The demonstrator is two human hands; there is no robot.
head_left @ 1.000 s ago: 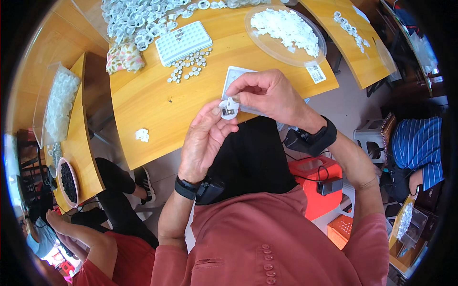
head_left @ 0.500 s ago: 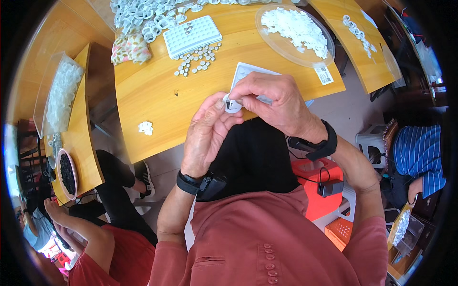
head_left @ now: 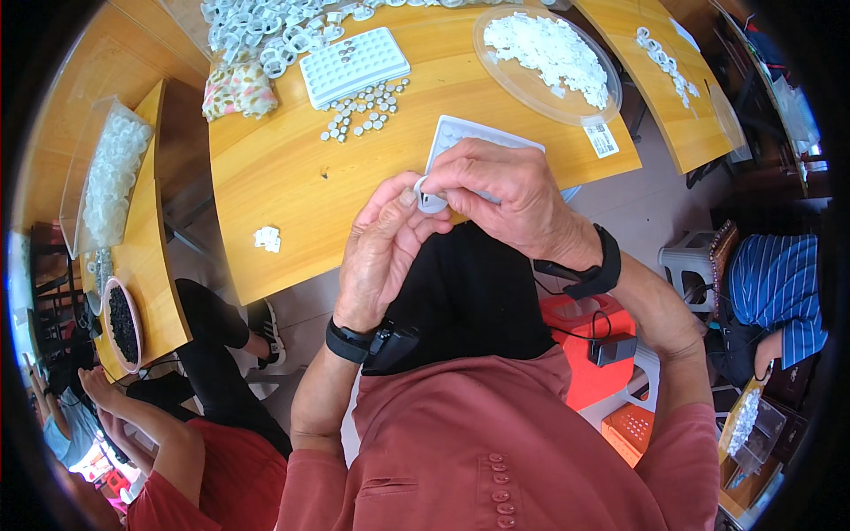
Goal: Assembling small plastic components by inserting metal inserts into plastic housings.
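Between the fingers of my left hand [head_left: 382, 243] is a small round white plastic piece [head_left: 431, 203] with a dark slot in it. My right hand [head_left: 509, 195] pinches at the upper edge of this piece, thumb and forefinger touching it; whether something small sits between them is hidden. Both hands are just off the near edge of the table, above my lap. Partly behind my right hand lies a white tray [head_left: 453, 130] with round hollows. Farther off, small silver button cells [head_left: 359, 111] are scattered beside a white holed tray [head_left: 356, 67], which has a few cells on it.
A round clear tray [head_left: 493, 66] of white pieces stands at the far right of the table [head_left: 301, 195]. Clear plastic rings [head_left: 257, 35] heap at the far left, by a flowered cloth bundle [head_left: 239, 90]. A few white bits [head_left: 267, 238] lie near the left edge. Co-workers sit on both sides.
My right hand's fingers have shifted slightly over the white piece and cover more of its upper part. The left hand keeps nearly the same place.
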